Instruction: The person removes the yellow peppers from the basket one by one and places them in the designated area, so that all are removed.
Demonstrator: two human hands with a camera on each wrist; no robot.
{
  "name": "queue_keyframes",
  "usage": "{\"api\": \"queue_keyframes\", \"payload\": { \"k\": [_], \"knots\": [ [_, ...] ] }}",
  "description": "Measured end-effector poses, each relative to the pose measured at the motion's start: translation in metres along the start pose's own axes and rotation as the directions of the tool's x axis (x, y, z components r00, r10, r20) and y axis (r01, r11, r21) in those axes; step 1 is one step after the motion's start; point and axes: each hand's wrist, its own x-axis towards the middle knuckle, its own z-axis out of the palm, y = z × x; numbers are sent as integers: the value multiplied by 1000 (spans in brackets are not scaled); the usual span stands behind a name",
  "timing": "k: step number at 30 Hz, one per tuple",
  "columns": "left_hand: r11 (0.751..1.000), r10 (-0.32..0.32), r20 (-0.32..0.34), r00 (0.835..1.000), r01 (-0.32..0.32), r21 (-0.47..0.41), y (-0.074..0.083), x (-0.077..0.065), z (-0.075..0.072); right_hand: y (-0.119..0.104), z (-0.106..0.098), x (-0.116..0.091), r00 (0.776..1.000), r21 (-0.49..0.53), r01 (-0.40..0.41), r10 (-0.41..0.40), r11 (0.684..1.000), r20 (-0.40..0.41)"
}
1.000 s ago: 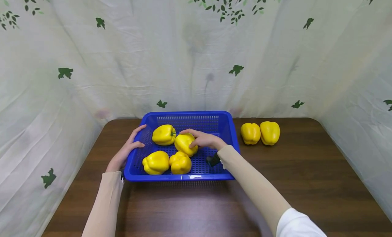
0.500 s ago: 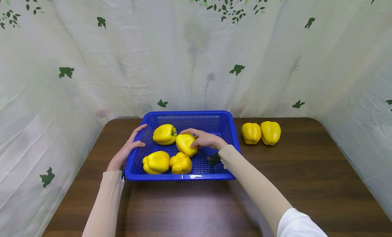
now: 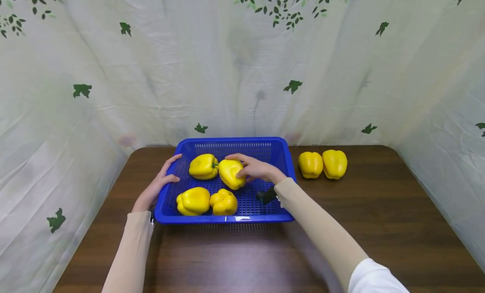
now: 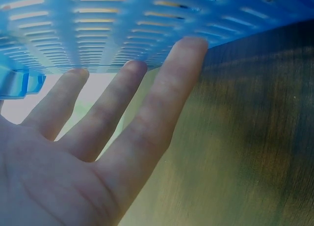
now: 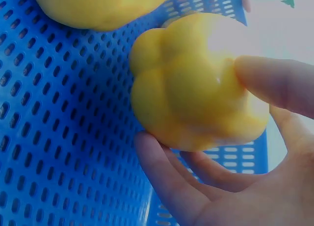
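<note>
In the head view, a blue plastic basket (image 3: 227, 219) with slotted walls stands on a brown wooden table. My right hand (image 3: 258, 169) grips a yellow bell pepper (image 3: 231, 175) inside it. The right wrist view shows this pepper's lobed end (image 5: 191, 88), with the thumb on one side and fingers on the other. Three more yellow bell peppers lie in the basket: one at the back left (image 3: 203, 166), two along the front (image 3: 193, 201) (image 3: 224, 202). My left hand (image 3: 152, 190) holds the basket's left side, thumb over the rim, fingers (image 4: 142, 123) against the slotted outside.
Two more yellow bell peppers (image 3: 310, 165) (image 3: 335, 164) sit side by side on the table (image 3: 379, 217), right of the basket. Behind the table hangs a pale curtain (image 3: 235, 82) printed with leaves. A small dark device (image 3: 266, 195) is strapped under the right wrist.
My right hand has raised the held pepper slightly and shifted it toward the back right, away from the front peppers. The left hand and basket stay put.
</note>
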Motion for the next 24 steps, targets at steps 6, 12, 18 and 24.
{"api": "queue_keyframes", "payload": {
  "k": [6,12,18,24],
  "knots": [
    [1000,-20,-3,1000,20,-2,1,-1,0,-1,-8,-8,999,8,13,-12,1000,-37],
    [998,-55,-8,998,55,20,2,-3,2,1,-16,-15,998,29,31,-29,999,-51],
    [994,-95,-8,995,95,47,3,-6,2,2,-21,-21,998,56,45,-42,997,-56],
    [995,-93,-1,996,93,40,4,-7,3,3,-26,-28,997,63,44,-40,997,-62]
  ]
}}
